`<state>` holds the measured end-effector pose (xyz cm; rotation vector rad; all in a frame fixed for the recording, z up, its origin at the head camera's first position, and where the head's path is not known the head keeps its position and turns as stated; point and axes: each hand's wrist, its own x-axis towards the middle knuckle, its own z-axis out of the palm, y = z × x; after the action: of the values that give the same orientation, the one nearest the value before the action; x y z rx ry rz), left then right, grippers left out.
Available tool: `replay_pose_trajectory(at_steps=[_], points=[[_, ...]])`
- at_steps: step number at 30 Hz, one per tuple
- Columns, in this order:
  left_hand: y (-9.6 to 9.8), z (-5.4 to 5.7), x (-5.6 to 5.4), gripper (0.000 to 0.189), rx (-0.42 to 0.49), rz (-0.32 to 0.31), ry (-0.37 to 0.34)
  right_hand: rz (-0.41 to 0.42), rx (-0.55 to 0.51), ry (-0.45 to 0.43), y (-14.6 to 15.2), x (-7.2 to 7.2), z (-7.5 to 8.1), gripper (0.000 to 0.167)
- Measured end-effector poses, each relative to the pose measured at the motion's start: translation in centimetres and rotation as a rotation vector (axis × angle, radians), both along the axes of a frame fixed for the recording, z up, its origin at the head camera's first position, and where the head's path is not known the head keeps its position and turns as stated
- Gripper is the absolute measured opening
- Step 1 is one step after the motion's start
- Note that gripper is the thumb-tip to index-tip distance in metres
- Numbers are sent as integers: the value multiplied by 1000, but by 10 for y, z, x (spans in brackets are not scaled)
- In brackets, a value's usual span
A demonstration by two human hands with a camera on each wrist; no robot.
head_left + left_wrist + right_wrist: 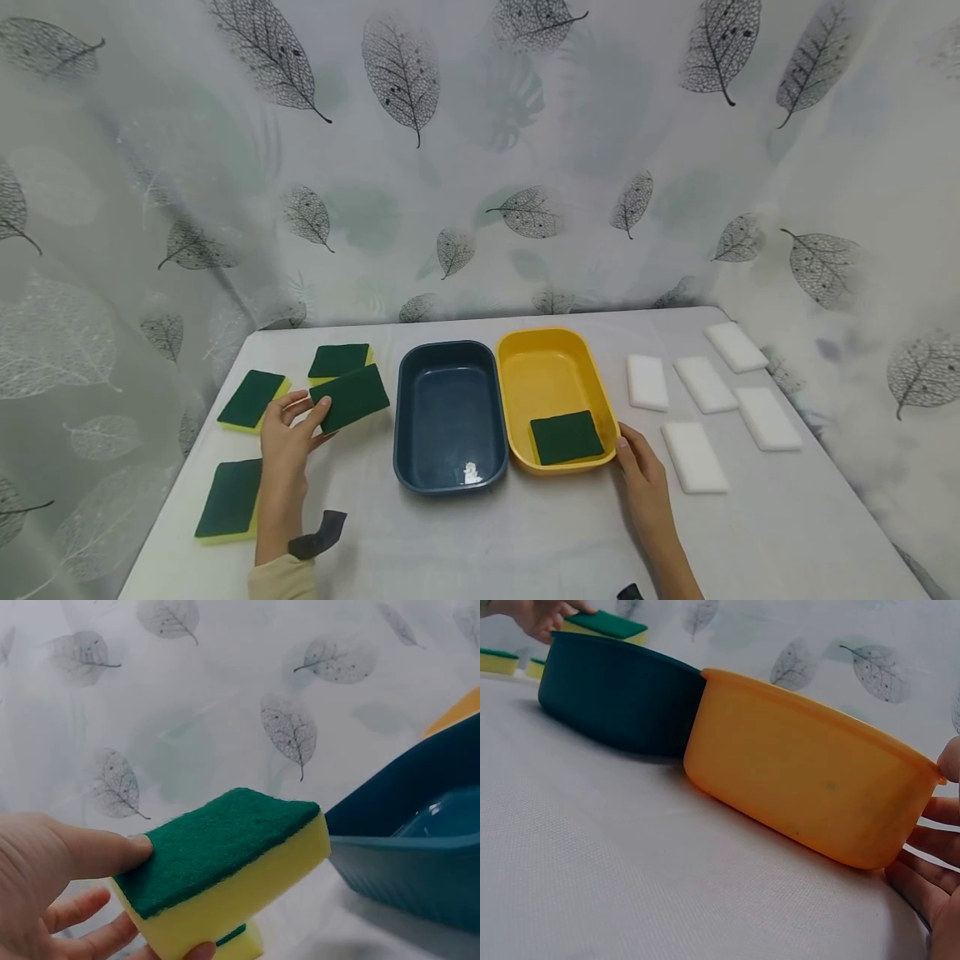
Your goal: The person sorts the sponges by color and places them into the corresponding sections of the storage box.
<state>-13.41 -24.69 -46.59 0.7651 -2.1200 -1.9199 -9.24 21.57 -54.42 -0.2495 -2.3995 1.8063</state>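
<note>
My left hand (287,437) holds a green-and-yellow scouring sponge (351,398) above the table, left of the dark blue tub (452,487). In the left wrist view, the thumb lies on the sponge's (225,847) green face and fingers support its yellow underside. My right hand (647,483) grips the front right corner of the yellow tub (551,337). The right wrist view shows its thumb at the rim and its fingers against the outer wall. Another scouring sponge (566,437) lies green side up inside the yellow tub. No sponge shows in the blue tub.
Three more scouring sponges, including one at the front (228,500), lie on the table's left side. Several white sponge blocks (693,457) lie at the right. The tubs stand side by side on a white tablecloth (480,550). Leaf-patterned curtains (465,167) hang behind and beside the table.
</note>
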Motion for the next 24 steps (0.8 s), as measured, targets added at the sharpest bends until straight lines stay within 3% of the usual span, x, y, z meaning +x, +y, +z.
replay_pose_trajectory(at_steps=[4,9,24], points=[[5,2,-2,66,16,-60,-1,0,-6,-7,-1,0,1,52],[16,5,-5,58,19,-134,30,-1,2,-28,-1,-1,1,54],[65,20,-22,45,34,-269,31,-1,8,-36,-1,-1,0,54]])
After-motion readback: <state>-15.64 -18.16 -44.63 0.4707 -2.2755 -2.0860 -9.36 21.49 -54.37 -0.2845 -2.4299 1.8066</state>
